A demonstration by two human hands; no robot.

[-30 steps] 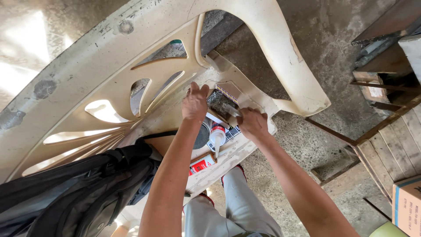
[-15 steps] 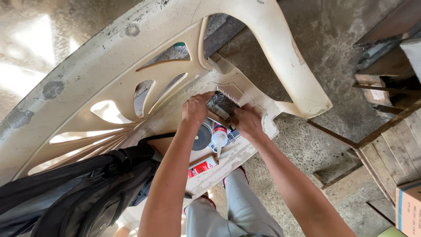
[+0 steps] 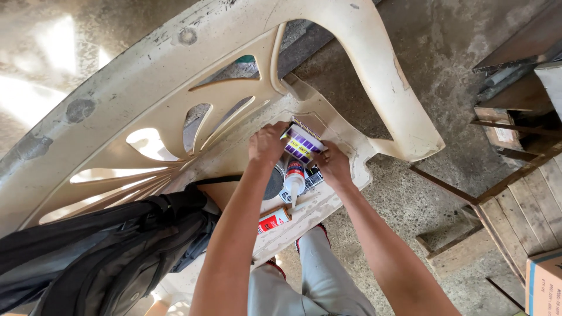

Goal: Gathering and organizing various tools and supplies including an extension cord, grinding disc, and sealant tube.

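Both my hands hold a small purple, yellow and white box [image 3: 303, 144] above the seat of a cream plastic chair [image 3: 351, 64]. My left hand [image 3: 266, 143] grips the box's left end and my right hand [image 3: 332, 165] grips its right end. Just below the box, on the seat, lie a white tube with a red band [image 3: 294, 177], a round dark tin [image 3: 274, 184] and a red and white tube [image 3: 273, 220].
A black backpack [image 3: 99, 251] rests on the chair's left side. Wooden planks and a pallet [image 3: 527, 205] lie on the concrete floor at right, with a cardboard box [image 3: 544, 281] at the lower right corner.
The object between my hands has turned, so the box's purple and yellow face now shows where a dark side showed before. My hands stay over the same spot on the seat.
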